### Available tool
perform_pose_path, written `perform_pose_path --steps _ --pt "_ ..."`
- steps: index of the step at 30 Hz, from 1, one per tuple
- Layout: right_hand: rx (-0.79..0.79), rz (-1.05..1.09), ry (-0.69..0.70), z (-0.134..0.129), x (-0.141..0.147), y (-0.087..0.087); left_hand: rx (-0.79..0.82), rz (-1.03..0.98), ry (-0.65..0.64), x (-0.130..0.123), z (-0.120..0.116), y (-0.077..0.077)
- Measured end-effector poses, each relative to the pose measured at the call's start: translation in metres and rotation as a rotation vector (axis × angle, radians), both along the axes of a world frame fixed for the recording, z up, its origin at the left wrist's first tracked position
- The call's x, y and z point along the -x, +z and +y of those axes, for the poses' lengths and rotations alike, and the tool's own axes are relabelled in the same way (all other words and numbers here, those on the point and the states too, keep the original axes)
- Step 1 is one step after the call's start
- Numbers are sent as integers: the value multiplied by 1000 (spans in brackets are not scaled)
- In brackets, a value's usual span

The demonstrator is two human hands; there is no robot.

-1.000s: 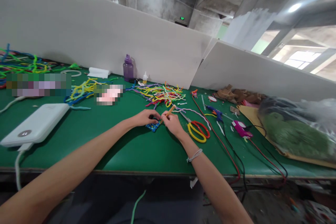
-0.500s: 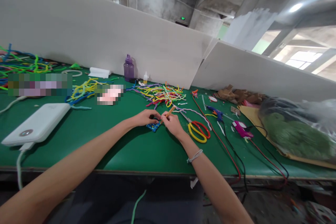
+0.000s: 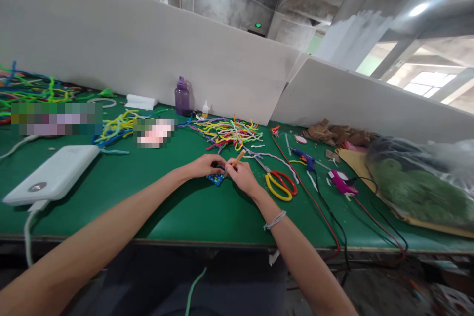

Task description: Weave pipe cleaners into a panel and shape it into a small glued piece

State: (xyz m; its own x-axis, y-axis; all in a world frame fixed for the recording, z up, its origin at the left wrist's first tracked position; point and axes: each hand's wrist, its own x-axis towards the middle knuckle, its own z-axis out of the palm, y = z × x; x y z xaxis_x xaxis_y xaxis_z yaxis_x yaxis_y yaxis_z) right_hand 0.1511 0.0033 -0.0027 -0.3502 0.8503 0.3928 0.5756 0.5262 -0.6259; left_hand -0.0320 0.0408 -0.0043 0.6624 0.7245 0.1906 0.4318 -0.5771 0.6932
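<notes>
My left hand [image 3: 207,165] is bent over a small flat blue piece with yellow specks [image 3: 216,179], its fingers closed at the piece's upper edge. My right hand [image 3: 240,172] grips a tan, wooden-looking stick [image 3: 239,158] that slants up and away from the fist. Its lower end is hidden by my fingers, right at the blue piece. Both hands meet over the green table [image 3: 177,217]. Scissors [image 3: 280,185] with one red and one yellow handle lie just right of my right hand. A pile of colourful fuzzy stems [image 3: 233,133] lies beyond my hands.
A white power bank [image 3: 55,173] with a cable lies at the left. A purple bottle [image 3: 181,96] and a small glue bottle [image 3: 205,109] stand by the white partition [image 3: 148,44]. A blue glue gun [image 3: 303,158], cords and a plastic bag of green material [image 3: 418,182] occupy the right.
The stick in my right hand has shifted very slightly, and my right fingers have moved a little to the left. The blue piece stays in nearly the same place.
</notes>
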Motion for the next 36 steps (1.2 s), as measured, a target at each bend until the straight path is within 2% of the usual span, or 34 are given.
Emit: perform_pose_path --steps 12,15,19,36 --pt "-48 28 10 -2 2 1 -15 -4 8 -1 1 -1" --pt "-8 8 54 -3 2 2 -16 11 13 -1 1 -1" --pt "-43 22 16 -3 3 1 -26 -1 3 0 0 -1" --pt "-26 -7 54 -6 5 2 -53 11 10 0 3 -4"
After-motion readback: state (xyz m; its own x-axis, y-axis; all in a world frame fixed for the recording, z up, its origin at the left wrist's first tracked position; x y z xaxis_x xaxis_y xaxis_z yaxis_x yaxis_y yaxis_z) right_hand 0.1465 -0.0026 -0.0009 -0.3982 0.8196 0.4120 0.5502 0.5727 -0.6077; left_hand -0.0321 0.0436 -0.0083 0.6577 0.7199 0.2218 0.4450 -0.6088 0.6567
